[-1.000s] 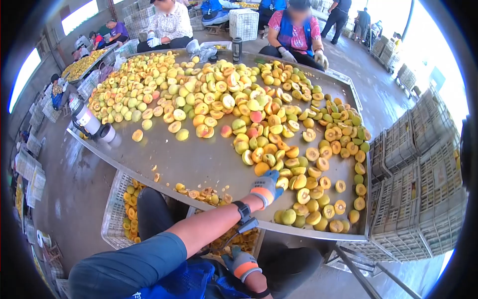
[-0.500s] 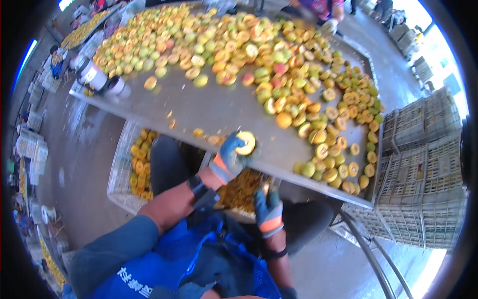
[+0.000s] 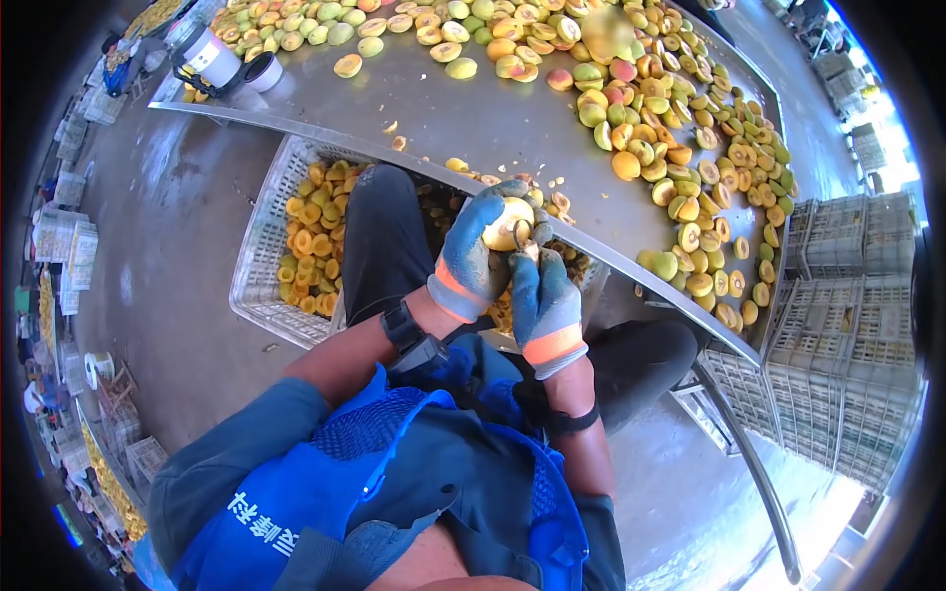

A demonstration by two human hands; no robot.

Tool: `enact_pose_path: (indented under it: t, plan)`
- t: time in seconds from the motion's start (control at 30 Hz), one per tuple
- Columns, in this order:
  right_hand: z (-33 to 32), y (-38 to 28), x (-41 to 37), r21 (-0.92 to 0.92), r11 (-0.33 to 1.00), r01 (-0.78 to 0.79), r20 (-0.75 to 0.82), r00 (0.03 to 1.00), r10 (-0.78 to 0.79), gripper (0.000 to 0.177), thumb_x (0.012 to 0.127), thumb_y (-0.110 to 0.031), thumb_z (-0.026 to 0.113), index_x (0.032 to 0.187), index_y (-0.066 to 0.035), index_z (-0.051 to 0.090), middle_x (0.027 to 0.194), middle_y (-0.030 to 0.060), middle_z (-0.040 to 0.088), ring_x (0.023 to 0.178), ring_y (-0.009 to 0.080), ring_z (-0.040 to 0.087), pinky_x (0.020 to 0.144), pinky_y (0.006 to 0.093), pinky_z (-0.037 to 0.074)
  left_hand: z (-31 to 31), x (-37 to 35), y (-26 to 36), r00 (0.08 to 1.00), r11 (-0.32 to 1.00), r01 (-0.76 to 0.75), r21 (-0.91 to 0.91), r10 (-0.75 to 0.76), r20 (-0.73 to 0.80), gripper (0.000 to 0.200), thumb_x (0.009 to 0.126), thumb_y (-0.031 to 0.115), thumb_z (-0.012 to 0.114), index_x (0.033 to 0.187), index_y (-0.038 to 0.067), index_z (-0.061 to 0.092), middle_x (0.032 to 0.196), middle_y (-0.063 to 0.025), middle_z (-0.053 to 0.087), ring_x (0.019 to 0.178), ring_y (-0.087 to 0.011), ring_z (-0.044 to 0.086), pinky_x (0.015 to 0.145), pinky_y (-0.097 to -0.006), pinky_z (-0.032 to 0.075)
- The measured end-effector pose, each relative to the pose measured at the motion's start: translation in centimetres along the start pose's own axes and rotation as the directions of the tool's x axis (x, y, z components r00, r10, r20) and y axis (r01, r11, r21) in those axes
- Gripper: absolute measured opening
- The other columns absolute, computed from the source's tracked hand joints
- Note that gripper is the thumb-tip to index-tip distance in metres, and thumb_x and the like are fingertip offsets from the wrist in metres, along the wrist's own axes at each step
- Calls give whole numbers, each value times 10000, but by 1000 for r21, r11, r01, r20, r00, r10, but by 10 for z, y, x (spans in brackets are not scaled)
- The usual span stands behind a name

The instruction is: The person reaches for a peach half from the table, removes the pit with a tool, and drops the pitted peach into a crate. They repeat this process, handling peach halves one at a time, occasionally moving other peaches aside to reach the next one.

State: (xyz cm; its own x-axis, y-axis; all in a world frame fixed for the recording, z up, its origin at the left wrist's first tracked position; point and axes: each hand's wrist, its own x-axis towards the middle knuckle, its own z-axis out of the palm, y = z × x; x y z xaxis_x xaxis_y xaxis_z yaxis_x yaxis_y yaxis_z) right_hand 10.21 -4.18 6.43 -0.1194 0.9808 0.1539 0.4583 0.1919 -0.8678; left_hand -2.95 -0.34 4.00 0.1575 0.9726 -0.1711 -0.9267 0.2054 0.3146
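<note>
My left hand (image 3: 471, 251), in a blue and grey glove with an orange band, holds a halved yellow fruit (image 3: 508, 225), its cut face showing. Close against it, my right hand (image 3: 545, 300), gloved alike, grips a small tool (image 3: 523, 233) with a ring-shaped metal end that touches the fruit. The tool's handle is mostly hidden by my fingers. Both hands are just over the near edge of a metal table (image 3: 434, 113). Halved fruits (image 3: 690, 236) lie across the table's far and right parts.
A white crate (image 3: 258, 241) of fruit halves stands left of my leg, and another container is partly hidden beneath my hands. Two cups (image 3: 212, 57) stand at the table's left corner. Stacked crates (image 3: 838, 345) and a curved metal bar (image 3: 749, 463) are at the right.
My right hand has moved up to meet my left hand, and the tool now touches the fruit. The camera view has tilted downward and shifted.
</note>
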Motion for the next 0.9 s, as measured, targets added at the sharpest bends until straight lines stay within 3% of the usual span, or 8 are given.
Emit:
enact_pose_path:
  t: [0.2, 0.3, 0.43, 0.5, 0.6, 0.67, 0.8, 0.9]
  plan:
    - [12, -8, -5, -18, 998, -56, 8, 998, 57, 288, 1024, -255, 556, 1030, 32, 572, 788, 324, 654, 748, 517, 651, 628, 550, 509, -17, -3, -2, 983, 929, -174, 328, 145, 110, 315, 992, 263, 511, 1216, 51, 573, 1104, -143, 650, 1010, -244, 648, 937, -361, 530]
    - [13, -9, -7, -4, 993, -122, 90, 988, 122, 288, 1040, -234, 538, 1104, 42, 594, 854, 308, 674, 841, 487, 673, 686, 491, 525, -4, -11, -5, 982, 980, -164, 111, 151, 116, 266, 987, 249, 514, 1167, 63, 573, 1059, -138, 646, 965, -242, 636, 894, -346, 528]
    - [18, -6, -11, 4, 984, -180, 111, 978, 179, 298, 1051, -221, 523, 1166, 41, 607, 871, 289, 680, 860, 460, 683, 700, 463, 534, -4, -15, -9, 993, 974, -118, 194, 118, 15, 337, 987, 329, 488, 1104, 31, 593, 999, -133, 657, 920, -235, 623, 850, -361, 530]
    - [17, 3, -12, -85, 986, -140, 172, 973, 153, 312, 1052, -228, 529, 1182, 45, 607, 875, 250, 701, 811, 368, 707, 648, 427, 539, 4, -20, 0, 981, 852, -189, 489, 144, 129, 340, 1001, 335, 491, 1160, 44, 565, 1004, -107, 652, 878, -185, 623, 833, -345, 534]
    - [24, 27, -14, 201, 945, -259, 172, 959, 227, 296, 1065, -226, 510, 1136, 41, 617, 851, 140, 700, 765, 169, 636, 661, 332, 524, -2, -10, -19, 968, 940, -203, 274, 235, -92, 257, 1030, 292, 528, 1094, 57, 611, 906, -78, 657, 803, -167, 658, 703, -308, 569]
    - [9, -4, -6, 52, 941, -336, 230, 921, 316, 276, 1068, -200, 504, 1133, 44, 615, 872, 105, 694, 800, 146, 613, 675, 322, 520, -5, -6, -23, 973, 938, -176, 299, 211, -89, 258, 1038, 291, 533, 1102, 55, 612, 921, -70, 663, 811, -165, 666, 730, -314, 589]
    - [13, 21, -11, 195, 942, -274, 223, 947, 230, 292, 1075, -221, 483, 1091, 38, 616, 812, 85, 672, 741, 155, 594, 627, 337, 500, -4, -5, -19, 988, 946, -152, 287, 148, 36, 273, 1060, 310, 498, 1070, 58, 601, 906, -84, 658, 798, -177, 657, 697, -322, 578]
    - [4, 15, -11, 131, 959, -253, 250, 944, 215, 296, 1078, -244, 486, 1042, 20, 613, 742, 48, 627, 665, 121, 547, 567, 315, 459, 2, -11, -23, 989, 952, -53, 301, 90, -113, 393, 1054, 429, 470, 1077, 61, 607, 919, -98, 653, 806, -207, 642, 721, -328, 543]
